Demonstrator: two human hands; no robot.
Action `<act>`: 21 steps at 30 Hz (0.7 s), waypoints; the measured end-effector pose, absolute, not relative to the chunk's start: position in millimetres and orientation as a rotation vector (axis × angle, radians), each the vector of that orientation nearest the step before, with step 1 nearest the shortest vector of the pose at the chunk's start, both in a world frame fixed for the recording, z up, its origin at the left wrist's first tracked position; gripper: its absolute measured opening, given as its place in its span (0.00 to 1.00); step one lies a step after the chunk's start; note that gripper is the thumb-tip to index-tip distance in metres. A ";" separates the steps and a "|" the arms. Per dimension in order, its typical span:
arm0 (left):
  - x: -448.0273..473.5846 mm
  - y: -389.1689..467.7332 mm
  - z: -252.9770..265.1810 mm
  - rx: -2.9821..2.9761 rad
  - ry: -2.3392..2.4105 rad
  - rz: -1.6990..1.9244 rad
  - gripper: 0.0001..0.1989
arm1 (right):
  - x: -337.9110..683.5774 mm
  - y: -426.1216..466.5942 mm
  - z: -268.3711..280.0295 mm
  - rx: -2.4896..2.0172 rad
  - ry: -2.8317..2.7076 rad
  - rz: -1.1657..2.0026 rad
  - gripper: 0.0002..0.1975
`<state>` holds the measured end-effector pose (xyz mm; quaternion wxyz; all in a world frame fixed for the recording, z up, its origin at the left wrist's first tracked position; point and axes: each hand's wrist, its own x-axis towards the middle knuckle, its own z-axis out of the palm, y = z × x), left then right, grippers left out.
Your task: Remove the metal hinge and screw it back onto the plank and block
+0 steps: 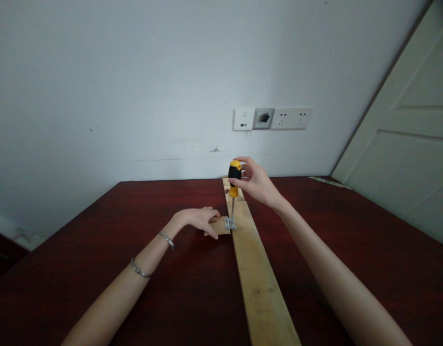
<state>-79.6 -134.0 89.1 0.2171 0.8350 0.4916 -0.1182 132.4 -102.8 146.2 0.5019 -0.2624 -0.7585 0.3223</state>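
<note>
A long board extended from the lower edge of the frame, right of center, across a dark red counter. Near mid-frame, the left grip held a small wooden block between thumb and fingers, just beside the board's left edge. A metal hinge spanned the two pieces. Above center, the right grip pinched the handle of a yellow-and-black screwdriver, nearly upright, its shaft reaching down to the hinge; tip contact was too small to tell. Beyond, right of upper center, sockets lined the wall.
</note>
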 end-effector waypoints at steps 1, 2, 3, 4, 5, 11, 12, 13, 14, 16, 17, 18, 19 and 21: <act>-79.9 -133.7 88.8 2.316 1.358 -0.326 0.46 | 131.7 -102.6 146.1 -0.597 -1.826 0.824 0.24; -80.1 -133.6 88.8 2.317 1.355 -0.325 0.46 | 130.6 -102.9 146.0 -0.568 -1.819 0.869 0.22; -80.0 -133.8 89.1 2.316 1.355 -0.324 0.46 | 129.0 -103.7 145.9 -0.546 -1.807 0.916 0.20; -79.9 -134.2 89.7 2.315 1.357 -0.323 0.46 | 126.9 -104.9 145.4 -0.531 -1.791 0.965 0.19; -79.6 -134.7 90.3 2.314 1.360 -0.321 0.46 | 124.3 -106.4 144.6 -0.523 -1.768 1.014 0.18; -79.4 -136.0 91.4 2.306 1.358 -0.306 0.44 | 106.9 -112.0 130.7 -0.495 -1.590 1.177 0.19; -79.6 -136.0 91.1 2.304 1.361 -0.306 0.44 | 105.5 -111.7 128.2 -0.490 -1.584 1.160 0.19; -79.9 -136.0 91.0 2.300 1.366 -0.308 0.45 | 104.7 -111.1 125.9 -0.489 -1.582 1.135 0.20; -80.0 -136.2 91.1 2.295 1.372 -0.313 0.45 | 104.3 -110.3 124.0 -0.493 -1.580 1.109 0.22; -79.9 -136.8 91.9 2.287 1.381 -0.321 0.44 | 104.1 -108.0 120.8 -0.501 -1.568 1.083 0.25; -79.7 -137.1 92.4 2.286 1.382 -0.323 0.43 | 104.0 -106.8 119.6 -0.505 -1.554 1.083 0.26; -79.5 -137.4 92.9 2.288 1.382 -0.321 0.43 | 103.9 -105.6 118.6 -0.504 -1.537 1.088 0.27; -79.4 -137.5 93.2 2.291 1.381 -0.317 0.42 | 103.7 -104.5 117.9 -0.501 -1.521 1.095 0.27; -79.3 -137.3 93.0 2.301 1.381 -0.311 0.42 | 103.1 -102.9 117.3 -0.498 -1.485 1.096 0.26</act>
